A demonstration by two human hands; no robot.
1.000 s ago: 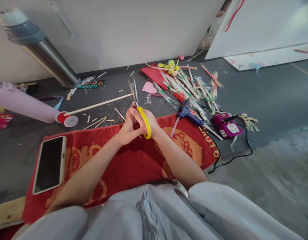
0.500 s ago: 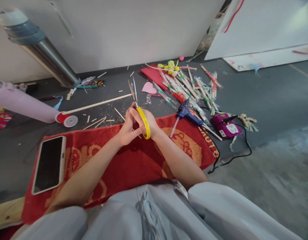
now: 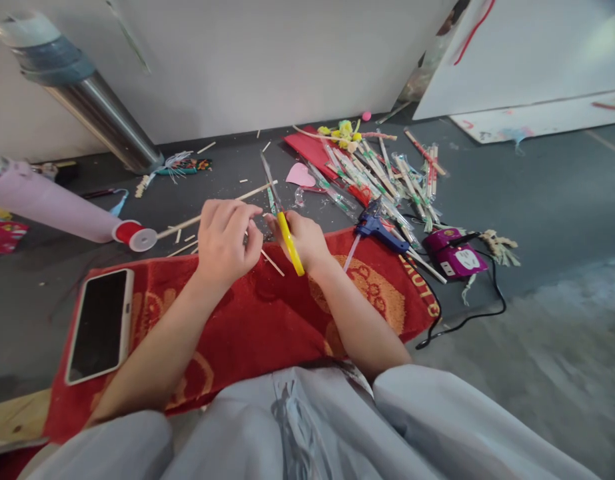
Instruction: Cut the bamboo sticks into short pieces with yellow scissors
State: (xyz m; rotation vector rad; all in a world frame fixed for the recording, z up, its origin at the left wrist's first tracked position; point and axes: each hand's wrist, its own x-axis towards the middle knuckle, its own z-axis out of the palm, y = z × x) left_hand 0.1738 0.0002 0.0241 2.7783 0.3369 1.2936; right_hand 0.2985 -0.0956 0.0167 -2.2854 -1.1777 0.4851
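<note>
Our right hand (image 3: 308, 241) grips the yellow-handled scissors (image 3: 288, 237) by the handle, above the far edge of the red towel (image 3: 267, 320); the blades point away from us, over the grey work surface (image 3: 527, 173). Our left hand (image 3: 226, 235) is just beside them, fingers curled and thumb near the fingertips. We cannot tell whether it pinches anything.

Handling: we judge the scissors light and rigid, with smooth handles that could slip in damp fingers. Take hold by the handle loops only; keep the free fingers clear of the blades.

A long wooden rod (image 3: 184, 223) passes beyond the left hand, near the spool (image 3: 144, 238). A thin stick (image 3: 273, 262) lies across the towel's far edge, between the hands. We judge both light and stiff, the thin stick easily snapped: pinch it near its middle.

Towards the towel's far right corner lies the blue glue gun (image 3: 382, 230).
</note>
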